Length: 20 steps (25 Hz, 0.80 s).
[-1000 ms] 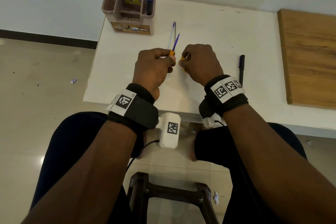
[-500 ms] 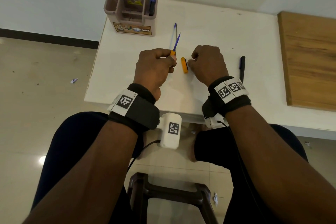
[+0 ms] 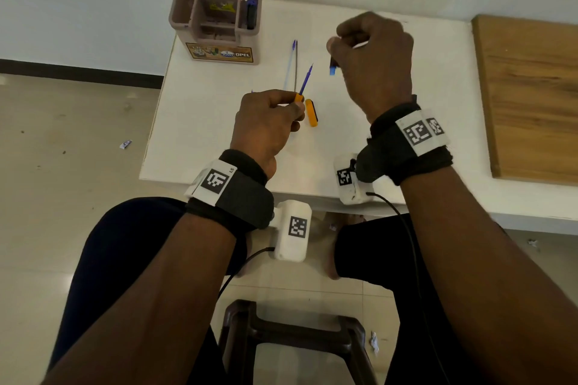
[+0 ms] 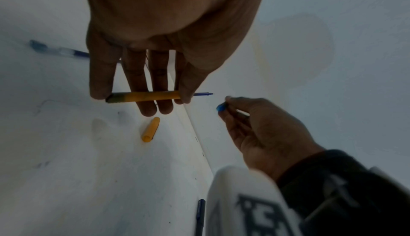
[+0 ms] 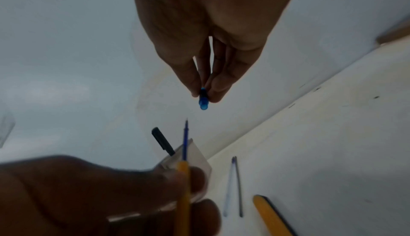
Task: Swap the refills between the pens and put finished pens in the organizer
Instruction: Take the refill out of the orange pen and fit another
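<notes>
**A:** What have you got in each hand?

**B:** My left hand (image 3: 268, 122) has its fingers curled round the orange pen barrel (image 4: 145, 96), with the blue refill (image 3: 306, 79) sticking out of the front end. My right hand (image 3: 373, 61) is raised above the table (image 3: 406, 78), pinching a small blue tip piece (image 5: 203, 101) between thumb and fingertips.

**B:** The orange cap (image 3: 311, 112) lies on the table just beside my left hand, and two loose refills (image 3: 292, 64) lie further out, towards the organizer (image 3: 215, 19) at the table's far corner.

**A:** So how do you fit it well?

**B:** I think I should hold the barrel steady, line the tip piece's hole up with the refill point, and slide it straight down the refill. If I come in at an angle, the thin refill could bend.

**A:** And then?

**B:** Cap on, then into the organizer.
</notes>
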Each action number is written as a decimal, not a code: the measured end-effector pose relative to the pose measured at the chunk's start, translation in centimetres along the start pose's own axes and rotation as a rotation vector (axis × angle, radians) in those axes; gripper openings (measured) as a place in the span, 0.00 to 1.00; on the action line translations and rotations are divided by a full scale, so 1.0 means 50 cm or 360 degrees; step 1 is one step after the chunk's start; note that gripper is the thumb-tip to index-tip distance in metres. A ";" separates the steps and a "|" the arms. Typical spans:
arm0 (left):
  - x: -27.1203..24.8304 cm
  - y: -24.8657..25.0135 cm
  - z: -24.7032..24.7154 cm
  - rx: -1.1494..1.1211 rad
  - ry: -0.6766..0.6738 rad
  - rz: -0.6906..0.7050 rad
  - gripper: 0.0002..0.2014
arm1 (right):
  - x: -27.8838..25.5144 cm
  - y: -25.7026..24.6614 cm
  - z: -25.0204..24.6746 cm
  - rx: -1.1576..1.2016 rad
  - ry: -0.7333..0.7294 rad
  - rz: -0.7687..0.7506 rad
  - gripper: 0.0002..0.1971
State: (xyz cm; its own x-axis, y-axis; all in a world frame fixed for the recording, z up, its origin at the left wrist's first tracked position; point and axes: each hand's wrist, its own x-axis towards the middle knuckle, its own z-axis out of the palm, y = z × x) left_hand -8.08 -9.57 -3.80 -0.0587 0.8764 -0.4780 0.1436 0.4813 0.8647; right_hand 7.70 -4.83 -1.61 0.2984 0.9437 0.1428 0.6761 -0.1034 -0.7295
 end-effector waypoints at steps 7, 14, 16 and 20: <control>-0.002 0.000 0.017 0.0048 -0.0024 -0.0005 0.14 | 0.000 -0.017 -0.003 0.0310 0.0158 -0.0026 0.10; -0.004 0.001 0.022 0.0062 -0.0013 -0.0004 0.14 | -0.007 -0.003 0.011 0.0290 0.0096 -0.0014 0.08; -0.002 0.002 0.019 0.0056 -0.0004 -0.0017 0.14 | -0.014 -0.003 0.017 0.0300 0.0057 -0.0014 0.08; -0.002 0.001 0.017 0.0052 0.0004 -0.0042 0.14 | -0.022 -0.005 0.022 0.0347 0.0049 -0.0033 0.07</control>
State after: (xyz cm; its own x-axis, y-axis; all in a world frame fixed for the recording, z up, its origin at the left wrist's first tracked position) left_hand -7.25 -9.63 -3.83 -0.0652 0.8633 -0.5004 0.1742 0.5036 0.8462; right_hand 6.43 -5.51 -2.32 0.3084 0.9346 0.1772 0.5218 -0.0104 -0.8530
